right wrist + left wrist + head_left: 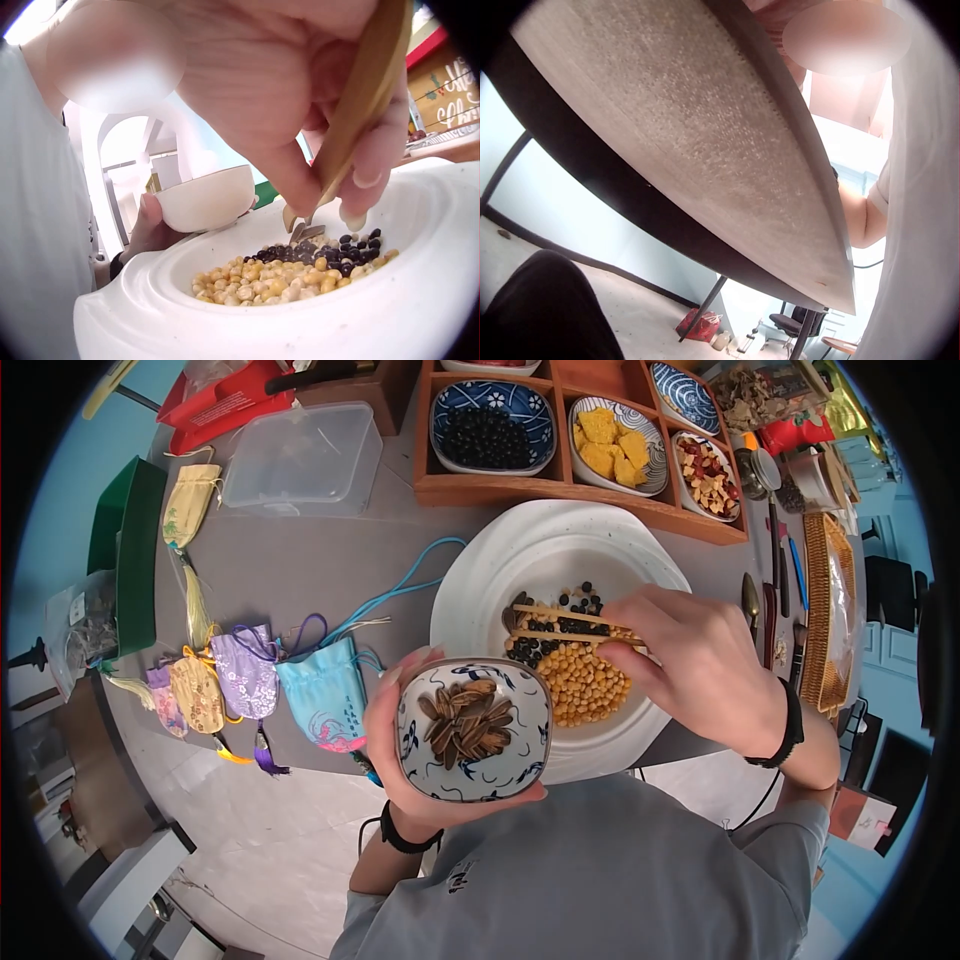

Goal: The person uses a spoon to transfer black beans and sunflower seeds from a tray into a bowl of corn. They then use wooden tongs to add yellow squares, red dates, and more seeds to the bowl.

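My left hand [400,740] holds a small patterned bowl [530,725] of striped seeds [468,725], tilted a little over the near left rim of a large white dish [470,570]. Wooden tongs [570,615] are pinched in my right hand [690,655], their tips at a few dark seeds [512,618] on the dish's far left inside. Yellow chickpeas [590,685] and black beans [530,650] lie in the dish. In the right wrist view the tongs [360,105] reach down to seeds [306,231] beside the black beans.
A wooden tray [560,490] with bowls of black beans, yellow pieces and dried fruit stands behind the dish. Several drawstring pouches [325,690] lie to the left, below a clear plastic box [300,460]. A woven basket [825,610] stands at the right edge.
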Demonstrator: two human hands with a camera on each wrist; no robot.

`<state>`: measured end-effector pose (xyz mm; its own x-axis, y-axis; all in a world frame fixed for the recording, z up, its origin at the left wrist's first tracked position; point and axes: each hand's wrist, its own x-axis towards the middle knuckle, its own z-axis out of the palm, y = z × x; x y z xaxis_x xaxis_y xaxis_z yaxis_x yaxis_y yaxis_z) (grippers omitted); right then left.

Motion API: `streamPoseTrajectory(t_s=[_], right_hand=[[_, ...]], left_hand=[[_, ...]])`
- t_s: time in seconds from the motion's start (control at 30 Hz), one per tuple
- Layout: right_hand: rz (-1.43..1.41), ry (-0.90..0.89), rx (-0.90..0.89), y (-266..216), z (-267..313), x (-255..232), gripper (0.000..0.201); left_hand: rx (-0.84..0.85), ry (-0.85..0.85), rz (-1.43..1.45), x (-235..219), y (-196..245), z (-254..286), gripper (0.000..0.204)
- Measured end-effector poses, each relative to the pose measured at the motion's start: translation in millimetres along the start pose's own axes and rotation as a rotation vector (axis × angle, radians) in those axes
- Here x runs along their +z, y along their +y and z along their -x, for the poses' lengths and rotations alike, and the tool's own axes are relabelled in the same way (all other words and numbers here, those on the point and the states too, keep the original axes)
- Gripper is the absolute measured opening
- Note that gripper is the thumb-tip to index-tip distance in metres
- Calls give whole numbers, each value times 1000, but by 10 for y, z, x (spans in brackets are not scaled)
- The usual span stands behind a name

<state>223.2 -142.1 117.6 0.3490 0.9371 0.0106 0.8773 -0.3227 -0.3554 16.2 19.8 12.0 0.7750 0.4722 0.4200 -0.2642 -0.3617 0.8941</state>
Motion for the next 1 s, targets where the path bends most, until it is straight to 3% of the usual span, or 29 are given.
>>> streamPoseTrajectory(t_s=[0.4,0.5,0.63,0.73,0.87,1.0], right_hand=[[70,-59,-12,-79,19,61,22],[24,11,-21,-51,54,-17,22],[-287,71,124,-135,74,-337,23],[-450,133,-105,-144,132,-308,23],[-359,89,-153,-176,137,-295,28],[-91,124,-94,-68,89,-290,28]], left_hand=[[15,-3,-50,2,17,9,142],[16,2,-25,1,7,2,141],[-6,15,3,3,0,14,140],[-18,7,12,-5,4,4,140],[-5,16,15,5,-10,5,141],[-3,26,22,12,-18,14,141]])
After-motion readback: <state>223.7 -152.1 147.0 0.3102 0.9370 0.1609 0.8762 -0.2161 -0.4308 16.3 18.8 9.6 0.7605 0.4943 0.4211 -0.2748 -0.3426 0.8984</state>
